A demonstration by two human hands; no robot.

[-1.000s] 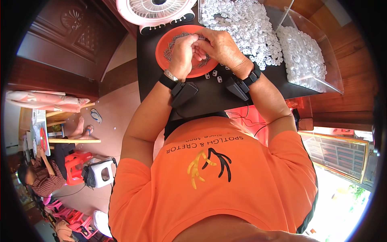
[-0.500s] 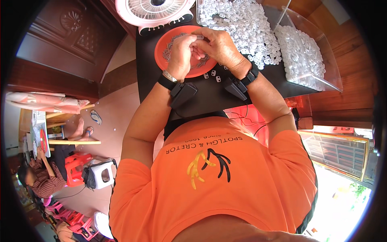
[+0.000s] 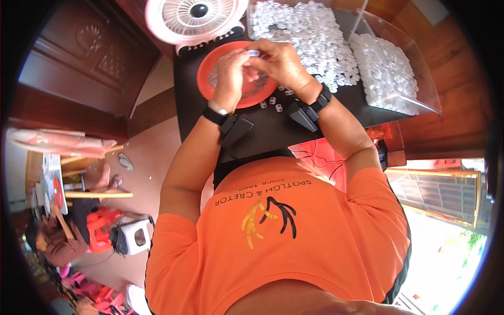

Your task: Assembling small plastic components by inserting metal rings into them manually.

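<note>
Over a round orange dish [image 3: 206, 90], my two hands meet at the fingertips. A small white plastic piece [image 3: 254, 53] shows between them. My right hand [image 3: 284, 64] pinches it from the right, thumb and forefinger closed. From the left, my left hand [image 3: 230, 79] has its fingers closed at the same piece; part of its grip is hidden. Small thin greyish pieces [image 3: 212, 77] lie in the dish, too fine to name. Several loose white plastic pieces with dark holes [image 3: 272, 100] lie on the black table beside the dish.
A pile of white plastic pieces [image 3: 315, 37] spreads across the back of the black table [image 3: 252, 134]. More fill a clear plastic bin [image 3: 386, 73] at the right. A white fan [image 3: 197, 21] stands back left. Another person [image 3: 60, 241] sits far left, near red stools [image 3: 100, 228].
The whole view has shifted slightly, with the table lower in it. My hands stay together over the dish, and the white plastic piece shows more plainly between my fingers.
</note>
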